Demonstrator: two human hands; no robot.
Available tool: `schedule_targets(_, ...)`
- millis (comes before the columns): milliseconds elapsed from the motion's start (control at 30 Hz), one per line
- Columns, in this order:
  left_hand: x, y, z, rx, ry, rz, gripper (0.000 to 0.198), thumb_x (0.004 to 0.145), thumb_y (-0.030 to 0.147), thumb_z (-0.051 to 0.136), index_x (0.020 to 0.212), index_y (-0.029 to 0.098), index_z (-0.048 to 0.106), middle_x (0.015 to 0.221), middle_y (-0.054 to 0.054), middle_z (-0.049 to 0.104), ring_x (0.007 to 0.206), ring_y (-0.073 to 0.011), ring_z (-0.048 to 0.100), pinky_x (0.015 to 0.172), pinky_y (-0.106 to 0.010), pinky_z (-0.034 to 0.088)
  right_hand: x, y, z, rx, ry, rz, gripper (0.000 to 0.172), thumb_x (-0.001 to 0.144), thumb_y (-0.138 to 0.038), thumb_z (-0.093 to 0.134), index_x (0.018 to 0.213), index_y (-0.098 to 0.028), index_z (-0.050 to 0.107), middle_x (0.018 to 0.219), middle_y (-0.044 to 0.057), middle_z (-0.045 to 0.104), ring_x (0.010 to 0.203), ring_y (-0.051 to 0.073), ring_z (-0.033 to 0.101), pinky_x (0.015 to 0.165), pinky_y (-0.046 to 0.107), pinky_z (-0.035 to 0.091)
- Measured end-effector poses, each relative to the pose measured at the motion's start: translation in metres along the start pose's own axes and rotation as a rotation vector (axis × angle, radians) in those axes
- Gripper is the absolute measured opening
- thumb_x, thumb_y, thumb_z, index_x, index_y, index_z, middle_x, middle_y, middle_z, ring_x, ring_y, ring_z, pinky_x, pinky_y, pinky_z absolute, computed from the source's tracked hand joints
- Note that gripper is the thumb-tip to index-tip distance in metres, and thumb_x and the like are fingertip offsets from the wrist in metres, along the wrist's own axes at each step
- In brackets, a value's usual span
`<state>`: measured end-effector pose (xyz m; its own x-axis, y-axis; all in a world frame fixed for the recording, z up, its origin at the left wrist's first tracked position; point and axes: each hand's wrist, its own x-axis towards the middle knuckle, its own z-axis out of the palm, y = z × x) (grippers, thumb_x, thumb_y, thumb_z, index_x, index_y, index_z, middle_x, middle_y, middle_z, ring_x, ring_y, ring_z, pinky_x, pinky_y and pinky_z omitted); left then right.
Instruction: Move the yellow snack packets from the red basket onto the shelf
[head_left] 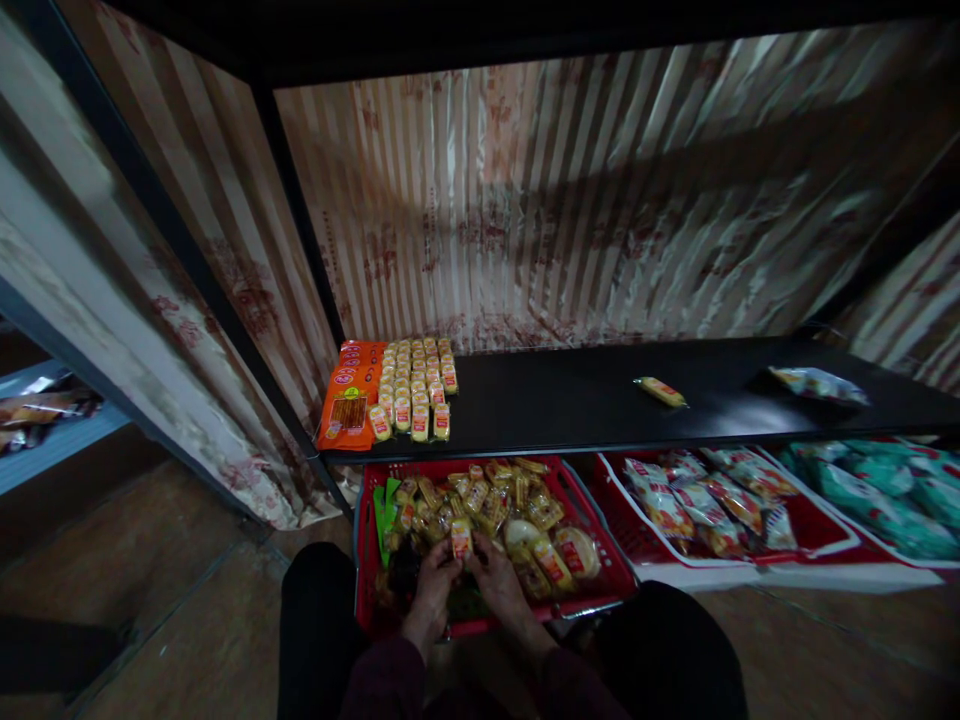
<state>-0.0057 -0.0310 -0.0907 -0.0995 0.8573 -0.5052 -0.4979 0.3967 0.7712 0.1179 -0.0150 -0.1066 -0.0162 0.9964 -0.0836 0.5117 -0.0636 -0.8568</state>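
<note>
Between the fingertips of my left hand [436,585] and my right hand [495,580] is a small wrapped snack cake [461,537] with a red and white label, held upright. Both hands are closed on it, above a red basket [611,545]. Heaped in the basket are several yellow wrapped snacks [480,490], with a green packet [385,520] at its left side. On the black shelf [540,390] behind, rows of similar wrapped snack cakes [416,385] stand beside an orange bag [349,395].
Farther right on the shelf lie a single wrapped snack [660,391] and a silvery packet [817,384]. Below it stand a red basket of white and orange bags [724,505] and a container of teal bags [892,490]. A dark shelf post [296,210] rises at left.
</note>
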Motion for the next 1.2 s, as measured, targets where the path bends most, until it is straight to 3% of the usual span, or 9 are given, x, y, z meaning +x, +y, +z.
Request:
schedule_targets(233, -0.005, 0.007, 0.009, 0.205, 0.093, 0.028, 0.043, 0.052, 0.028, 0.08, 0.091, 0.015, 0.068, 0.083, -0.006, 0.067, 0.073, -0.0169, 0.06, 0.063, -0.025, 0.043, 0.0, -0.006, -0.006, 0.044, -0.049, 0.041, 0.053, 0.081, -0.044, 0.045, 0.123, -0.015, 0.059, 0.118, 0.015, 0.065, 0.112, 0.026, 0.06, 0.099, 0.041, 0.045)
schedule_targets(367, -0.004, 0.015, 0.02, 0.231, 0.14, 0.109, 0.033, 0.058, 0.02, 0.075, 0.089, 0.016, 0.066, 0.087, -0.007, 0.067, 0.081, -0.018, 0.061, 0.076, -0.028, 0.046, 0.001, -0.014, -0.012, 0.2, -0.076, 0.009, 0.056, 0.078, -0.045, 0.049, 0.125, -0.017, 0.057, 0.12, 0.013, 0.064, 0.112, 0.025, 0.06, 0.101, 0.041, 0.044)
schedule_targets(533, -0.002, 0.036, 0.037, 0.222, 0.123, 0.184, 0.025, 0.064, 0.016, 0.07, 0.088, 0.017, 0.067, 0.096, -0.008, 0.069, 0.094, -0.0187, 0.062, 0.091, -0.031, 0.044, 0.01, -0.037, -0.022, 0.422, -0.066, 0.03, 0.058, 0.075, -0.051, 0.054, 0.125, -0.02, 0.056, 0.118, 0.011, 0.065, 0.108, 0.025, 0.062, 0.096, 0.042, 0.047)
schedule_targets(667, 0.001, 0.055, 0.048, 0.204, 0.047, 0.257, 0.032, 0.068, 0.015, 0.065, 0.1, 0.015, 0.067, 0.103, -0.009, 0.069, 0.095, -0.0179, 0.062, 0.091, -0.032, 0.045, 0.024, -0.056, -0.032, 0.544, 0.041, 0.019, 0.062, 0.069, -0.052, 0.061, 0.121, -0.019, 0.058, 0.115, 0.011, 0.066, 0.105, 0.025, 0.061, 0.097, 0.043, 0.046)
schedule_targets(867, 0.002, 0.077, 0.064, 0.238, -0.033, 0.322, 0.042, 0.071, 0.013, 0.061, 0.112, 0.016, 0.064, 0.109, -0.01, 0.067, 0.099, -0.0172, 0.062, 0.091, -0.031, 0.045, 0.042, -0.074, -0.047, 0.639, 0.079, -0.023, 0.059, 0.07, -0.047, 0.064, 0.122, -0.02, 0.058, 0.113, 0.008, 0.067, 0.104, 0.023, 0.061, 0.097, 0.042, 0.045)
schedule_targets(1200, 0.004, 0.087, 0.091, 0.253, -0.054, 0.447, 0.041, 0.075, 0.009, 0.052, 0.115, 0.018, 0.059, 0.106, -0.007, 0.067, 0.094, -0.0149, 0.062, 0.087, -0.028, 0.047, 0.049, -0.098, -0.064, 0.72, 0.137, -0.095, 0.052, 0.074, -0.04, 0.061, 0.122, -0.019, 0.058, 0.119, 0.008, 0.064, 0.104, 0.021, 0.061, 0.098, 0.038, 0.046)
